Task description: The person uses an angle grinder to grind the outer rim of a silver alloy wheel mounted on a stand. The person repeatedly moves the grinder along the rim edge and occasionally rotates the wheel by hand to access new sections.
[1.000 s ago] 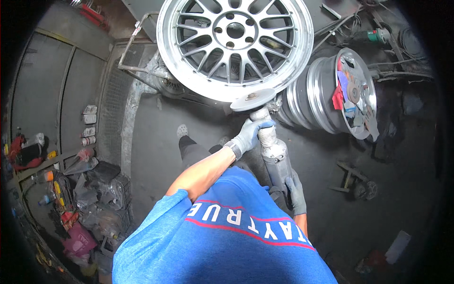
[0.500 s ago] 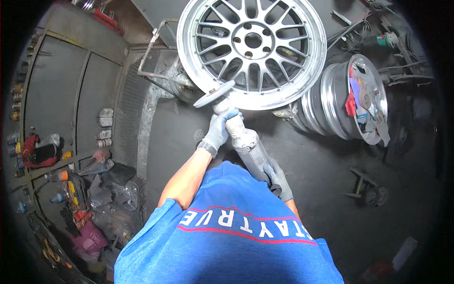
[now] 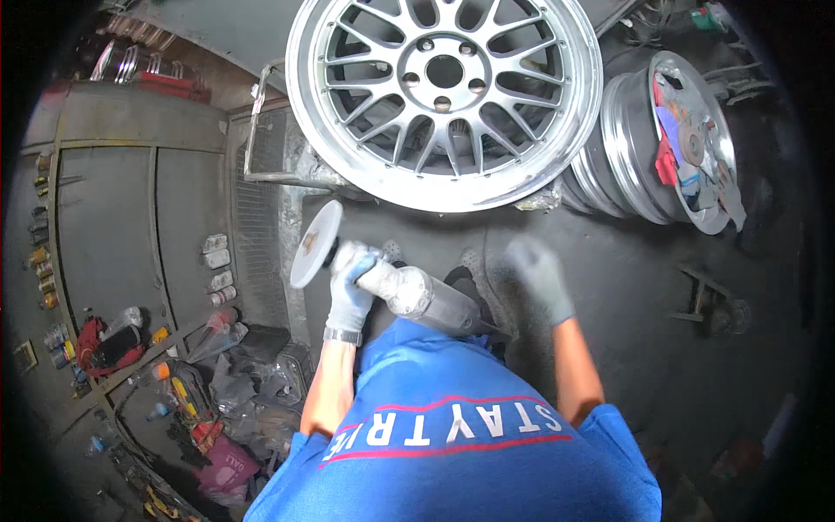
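While the left grip (image 3: 350, 294) clasps the grinder (image 3: 414, 293) (disc (image 3: 317, 244) apart from the wheel (image 3: 470, 70)), the right grip (image 3: 541, 273) is too blurred to tell.

Workshop: metal wheel (image 3: 426, 94), disc-fitted power tool (image 3: 410, 292)

Lighting's pretty patchy tbh. The big spoked wheel (image 3: 445, 47) catches most of it, glare nearly whiting out parts of its rim, while the floor (image 3: 626, 365) below the wheel sits in murky grey. The right hand (image 3: 541, 274), just below the wheel's right side, is a motion-blur smear. The blue shirt (image 3: 470, 474), farther below the wheel, goes dark at the bottom. Fisheye bends the grey panels (image 3: 104, 226) left of the wheel, and the corners go black.
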A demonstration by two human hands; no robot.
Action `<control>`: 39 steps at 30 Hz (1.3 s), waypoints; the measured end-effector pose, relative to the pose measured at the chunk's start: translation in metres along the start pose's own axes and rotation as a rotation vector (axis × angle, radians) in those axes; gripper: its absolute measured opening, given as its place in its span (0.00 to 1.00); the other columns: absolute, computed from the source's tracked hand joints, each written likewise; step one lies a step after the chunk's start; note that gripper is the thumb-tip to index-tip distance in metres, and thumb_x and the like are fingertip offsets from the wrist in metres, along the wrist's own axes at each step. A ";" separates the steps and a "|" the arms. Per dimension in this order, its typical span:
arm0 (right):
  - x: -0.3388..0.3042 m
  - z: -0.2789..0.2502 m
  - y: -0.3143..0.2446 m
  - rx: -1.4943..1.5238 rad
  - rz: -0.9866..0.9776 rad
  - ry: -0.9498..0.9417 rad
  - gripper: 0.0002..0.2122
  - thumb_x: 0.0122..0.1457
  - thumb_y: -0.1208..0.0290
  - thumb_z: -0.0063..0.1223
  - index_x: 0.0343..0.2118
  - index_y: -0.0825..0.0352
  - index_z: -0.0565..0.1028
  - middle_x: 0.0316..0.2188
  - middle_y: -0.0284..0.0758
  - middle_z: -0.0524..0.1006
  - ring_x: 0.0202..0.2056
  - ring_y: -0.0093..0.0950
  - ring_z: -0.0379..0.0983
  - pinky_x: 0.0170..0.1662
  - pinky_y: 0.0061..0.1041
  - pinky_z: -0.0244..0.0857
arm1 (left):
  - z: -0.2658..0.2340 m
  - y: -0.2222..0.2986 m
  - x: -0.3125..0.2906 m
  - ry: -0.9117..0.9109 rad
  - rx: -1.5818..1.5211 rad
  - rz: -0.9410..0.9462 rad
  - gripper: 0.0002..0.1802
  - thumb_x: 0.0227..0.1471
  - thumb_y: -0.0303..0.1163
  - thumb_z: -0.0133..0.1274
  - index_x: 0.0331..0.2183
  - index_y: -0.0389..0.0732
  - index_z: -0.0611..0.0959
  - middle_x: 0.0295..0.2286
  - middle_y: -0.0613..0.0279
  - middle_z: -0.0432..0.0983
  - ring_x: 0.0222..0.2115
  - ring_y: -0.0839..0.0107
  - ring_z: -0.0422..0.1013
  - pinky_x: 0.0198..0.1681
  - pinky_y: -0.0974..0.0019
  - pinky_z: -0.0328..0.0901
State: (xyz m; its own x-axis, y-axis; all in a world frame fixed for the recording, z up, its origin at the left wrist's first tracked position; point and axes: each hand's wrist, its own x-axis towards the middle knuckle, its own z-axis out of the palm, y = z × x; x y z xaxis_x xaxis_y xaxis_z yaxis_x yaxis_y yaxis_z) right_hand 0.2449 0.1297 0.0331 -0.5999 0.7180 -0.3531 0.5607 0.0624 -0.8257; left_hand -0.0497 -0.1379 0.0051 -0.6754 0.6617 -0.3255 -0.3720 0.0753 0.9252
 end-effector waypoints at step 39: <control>0.107 0.013 0.024 0.108 -0.058 0.465 0.21 0.77 0.54 0.54 0.43 0.74 0.76 0.34 0.45 0.82 0.37 0.34 0.77 0.46 0.39 0.71 | -0.007 -0.006 0.000 -0.085 -0.143 -0.062 0.18 0.54 0.25 0.62 0.47 0.38 0.79 0.43 0.52 0.80 0.49 0.55 0.78 0.62 0.48 0.70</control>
State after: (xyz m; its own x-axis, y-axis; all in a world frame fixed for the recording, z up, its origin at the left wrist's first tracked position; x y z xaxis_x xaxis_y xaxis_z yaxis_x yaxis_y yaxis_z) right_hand 0.1866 0.1987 -0.0303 -0.2956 0.9509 -0.0913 0.4563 0.0565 -0.8880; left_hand -0.0521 -0.1435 -0.0015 -0.5943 0.7205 -0.3573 -0.5019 0.0150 0.8648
